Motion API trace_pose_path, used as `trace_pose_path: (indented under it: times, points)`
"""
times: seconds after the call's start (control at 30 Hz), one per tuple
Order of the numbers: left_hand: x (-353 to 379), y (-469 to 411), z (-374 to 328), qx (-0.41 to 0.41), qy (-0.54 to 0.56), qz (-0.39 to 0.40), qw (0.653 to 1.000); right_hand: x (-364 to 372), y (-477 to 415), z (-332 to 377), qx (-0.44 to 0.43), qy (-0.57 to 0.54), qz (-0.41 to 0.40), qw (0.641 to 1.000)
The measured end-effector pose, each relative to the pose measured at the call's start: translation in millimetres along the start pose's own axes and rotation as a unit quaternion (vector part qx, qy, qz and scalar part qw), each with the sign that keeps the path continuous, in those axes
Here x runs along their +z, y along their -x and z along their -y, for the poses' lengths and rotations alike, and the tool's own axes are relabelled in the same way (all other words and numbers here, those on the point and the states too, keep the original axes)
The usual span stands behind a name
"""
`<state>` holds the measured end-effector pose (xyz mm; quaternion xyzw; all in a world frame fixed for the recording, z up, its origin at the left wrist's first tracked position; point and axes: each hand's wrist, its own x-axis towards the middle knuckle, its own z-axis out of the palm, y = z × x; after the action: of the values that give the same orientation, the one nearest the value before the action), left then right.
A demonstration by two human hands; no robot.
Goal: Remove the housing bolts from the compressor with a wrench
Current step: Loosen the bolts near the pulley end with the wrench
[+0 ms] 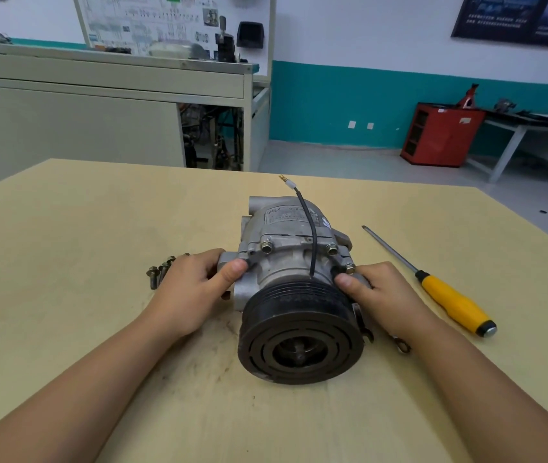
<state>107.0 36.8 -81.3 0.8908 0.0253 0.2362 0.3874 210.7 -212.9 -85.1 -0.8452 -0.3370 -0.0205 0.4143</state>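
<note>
The compressor (294,262) lies mid-desk (65,228), pulley toward me. My left hand (192,289) and right hand (389,295) grip its sides, fingers (211,257) curled round the housing. Several housing bolts (266,246) are still seated. If I free a hand for the wrench, the round body may roll onto the loose bolts (160,272).

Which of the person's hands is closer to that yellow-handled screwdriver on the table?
Right. The right hand grips the compressor on the side facing the screwdriver, which lies just beyond it. The left hand holds the compressor's opposite side, farther away.
</note>
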Motion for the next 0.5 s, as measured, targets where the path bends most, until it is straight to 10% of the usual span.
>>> trace_pose_path:
  times: [0.2, 0.3, 0.5]
  points:
    - [-1, 1, -1, -0.008, -0.016, 0.008, 1.000, -40, -5, 9, 0.056, -0.148, -0.065, 0.985]
    - [-2, 1, 1, -0.012, -0.051, 0.001, 0.999, -55, -3, 4, 0.108, -0.021, -0.125, 0.986]
    - [-2, 0, 1, 0.008, -0.058, 0.003, 0.998, -51, -3, -1, 0.241, 0.197, 0.053, 0.949]
